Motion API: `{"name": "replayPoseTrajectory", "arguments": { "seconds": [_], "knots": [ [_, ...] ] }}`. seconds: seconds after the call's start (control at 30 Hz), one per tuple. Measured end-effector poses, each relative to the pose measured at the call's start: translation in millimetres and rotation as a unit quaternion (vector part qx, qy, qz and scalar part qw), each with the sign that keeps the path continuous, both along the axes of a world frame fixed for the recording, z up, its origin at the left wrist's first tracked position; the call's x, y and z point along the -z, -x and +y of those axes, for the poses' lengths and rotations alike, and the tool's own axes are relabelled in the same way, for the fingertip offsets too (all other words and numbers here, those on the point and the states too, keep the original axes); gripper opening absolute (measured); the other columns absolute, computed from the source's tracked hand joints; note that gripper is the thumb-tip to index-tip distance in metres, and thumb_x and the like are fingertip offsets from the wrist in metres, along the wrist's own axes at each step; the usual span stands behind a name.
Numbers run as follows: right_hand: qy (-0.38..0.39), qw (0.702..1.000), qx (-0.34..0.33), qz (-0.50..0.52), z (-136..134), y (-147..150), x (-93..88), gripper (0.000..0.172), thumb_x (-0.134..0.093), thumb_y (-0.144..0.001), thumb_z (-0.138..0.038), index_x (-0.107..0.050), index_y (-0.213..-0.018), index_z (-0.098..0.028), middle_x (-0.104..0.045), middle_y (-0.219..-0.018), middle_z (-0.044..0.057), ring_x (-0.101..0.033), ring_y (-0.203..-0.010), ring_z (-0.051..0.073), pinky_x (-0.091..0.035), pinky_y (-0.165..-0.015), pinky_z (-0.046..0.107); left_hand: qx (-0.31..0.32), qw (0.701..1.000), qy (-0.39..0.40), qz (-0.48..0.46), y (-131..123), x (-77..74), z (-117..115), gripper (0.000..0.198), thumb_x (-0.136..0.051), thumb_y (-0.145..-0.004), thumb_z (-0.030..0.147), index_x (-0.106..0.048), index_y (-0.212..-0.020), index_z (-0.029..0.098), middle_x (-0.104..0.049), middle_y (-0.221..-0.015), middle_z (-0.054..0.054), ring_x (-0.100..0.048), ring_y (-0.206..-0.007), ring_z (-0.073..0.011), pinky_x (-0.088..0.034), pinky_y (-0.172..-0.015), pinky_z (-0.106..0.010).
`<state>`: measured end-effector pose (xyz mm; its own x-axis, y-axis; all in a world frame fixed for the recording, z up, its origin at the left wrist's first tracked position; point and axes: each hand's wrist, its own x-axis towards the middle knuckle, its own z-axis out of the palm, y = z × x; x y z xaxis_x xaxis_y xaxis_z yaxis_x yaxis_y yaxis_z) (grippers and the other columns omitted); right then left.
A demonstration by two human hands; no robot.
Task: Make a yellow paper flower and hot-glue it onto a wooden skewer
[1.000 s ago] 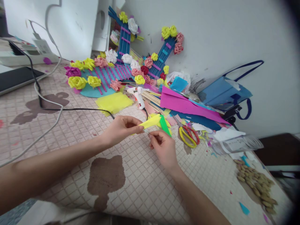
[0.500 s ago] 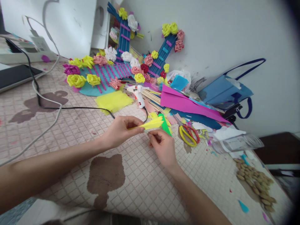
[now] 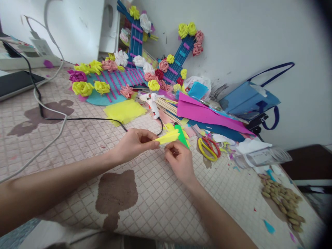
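Note:
My left hand pinches a folded strip of yellow crepe paper between thumb and fingers, its loose end pointing right. Just below that end is my right hand, with thumb and fingertips drawn together. Whatever lies between those right fingertips is too small to make out. Behind the paper lies a green tube-like item, partly covered by the paper and my right hand. Farther back, a white glue gun rests on the table, and left of it lies a yellow crepe paper sheet.
Scissors with yellow and red handles lie right of my hands. Paper-flowered blue guitar shapes stand behind, beside wooden sticks and magenta paper. A black cord crosses the left side. Peanuts sit at the right edge.
The view has shifted slightly. My left hand keeps its hold on the yellow paper, and my right fingers stay pinched close to its lower edge, with barely any movement.

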<state>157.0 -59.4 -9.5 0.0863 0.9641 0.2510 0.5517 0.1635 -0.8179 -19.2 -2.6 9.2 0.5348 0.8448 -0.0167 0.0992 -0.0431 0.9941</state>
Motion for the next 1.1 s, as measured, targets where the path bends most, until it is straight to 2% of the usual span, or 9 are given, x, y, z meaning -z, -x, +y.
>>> {"name": "replayPoseTrajectory", "arguments": {
  "seconds": [0.17,0.27,0.57,0.8,1.0,1.1],
  "knots": [
    [0.092,0.989,-0.025,0.114,2.3,-2.9,-1.8,0.004,-0.051,-0.071,-0.019,-0.052,-0.067,-0.019,-0.052,-0.056,-0.004,-0.053,-0.048,0.011,-0.046,-0.047,0.023,-0.002,0.997,0.071,-0.011,0.4,-0.7,3.0,0.021,-0.067,-0.073,0.034,-0.067,-0.074,0.013,-0.07,-0.073,-0.004,-0.061,-0.068,-0.0132,-0.043,-0.061,-0.022],
    [0.113,0.983,-0.033,0.144,2.8,-3.9,-2.9,0.004,-0.053,-0.071,-0.021,-0.052,-0.067,-0.019,-0.052,-0.052,-0.005,-0.053,-0.047,0.011,-0.048,-0.046,0.023,0.004,0.994,0.106,-0.029,0.7,0.8,4.7,0.022,-0.068,-0.072,0.035,-0.067,-0.072,0.013,-0.069,-0.07,-0.004,-0.061,-0.067,-0.0132,-0.044,-0.063,-0.023],
    [0.042,0.999,-0.007,-0.008,-2.7,-1.5,-2.4,0.008,-0.052,-0.075,-0.017,-0.059,-0.075,-0.019,-0.062,-0.072,0.002,-0.057,-0.059,0.013,-0.047,-0.053,0.025,0.005,0.998,0.067,-0.016,2.8,4.0,9.6,0.019,-0.066,-0.075,0.035,-0.067,-0.072,0.015,-0.069,-0.073,-0.002,-0.06,-0.07,-0.0125,-0.042,-0.064,-0.022],
    [0.033,0.999,0.005,-0.032,-2.4,-0.4,-1.7,0.008,-0.052,-0.075,-0.017,-0.059,-0.075,-0.019,-0.062,-0.071,0.002,-0.058,-0.06,0.014,-0.047,-0.054,0.026,0.004,0.999,0.035,0.015,2.7,-0.5,5.0,0.02,-0.066,-0.075,0.034,-0.067,-0.075,0.014,-0.069,-0.074,-0.003,-0.06,-0.069,-0.013,-0.043,-0.061,-0.021],
    [-0.016,0.995,-0.018,-0.099,-1.4,-1.5,-2.7,0.012,-0.048,-0.075,-0.011,-0.057,-0.071,-0.019,-0.059,-0.072,0.001,-0.055,-0.064,0.014,-0.044,-0.059,0.025,0.019,0.999,0.027,0.02,1.1,1.9,4.2,0.022,-0.065,-0.076,0.034,-0.067,-0.08,0.012,-0.069,-0.076,-0.005,-0.06,-0.068,-0.0126,-0.043,-0.06,-0.021],
    [-0.026,0.994,-0.005,-0.111,0.6,-2.8,-1.7,0.01,-0.048,-0.074,-0.012,-0.056,-0.07,-0.019,-0.058,-0.071,0.001,-0.053,-0.062,0.013,-0.042,-0.057,0.025,0.023,0.999,0.036,0.018,0.7,2.3,3.0,0.022,-0.067,-0.074,0.033,-0.068,-0.079,0.012,-0.069,-0.076,-0.005,-0.06,-0.069,-0.0128,-0.044,-0.06,-0.021]
  ]
}}
